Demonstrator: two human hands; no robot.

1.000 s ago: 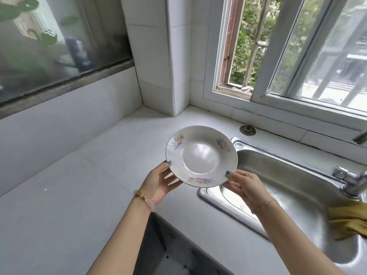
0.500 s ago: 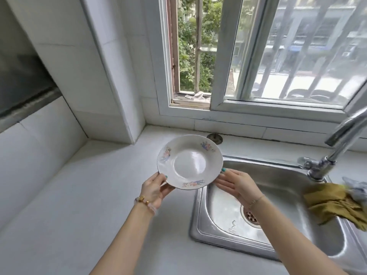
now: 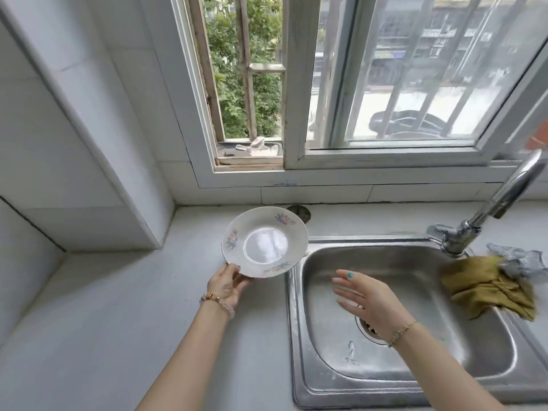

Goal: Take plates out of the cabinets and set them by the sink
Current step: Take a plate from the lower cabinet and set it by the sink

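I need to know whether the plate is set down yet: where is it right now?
In the head view the plate is just left of the sink, at its back corner below the window, its near rim held by the left hand.

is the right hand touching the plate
No, only the left hand grips the plate at its near rim, while the right hand hovers open over the sink, apart from the plate.

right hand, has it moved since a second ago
Yes. The right hand has left the plate and drifted right, from the sink's left rim to over the basin, fingers open.
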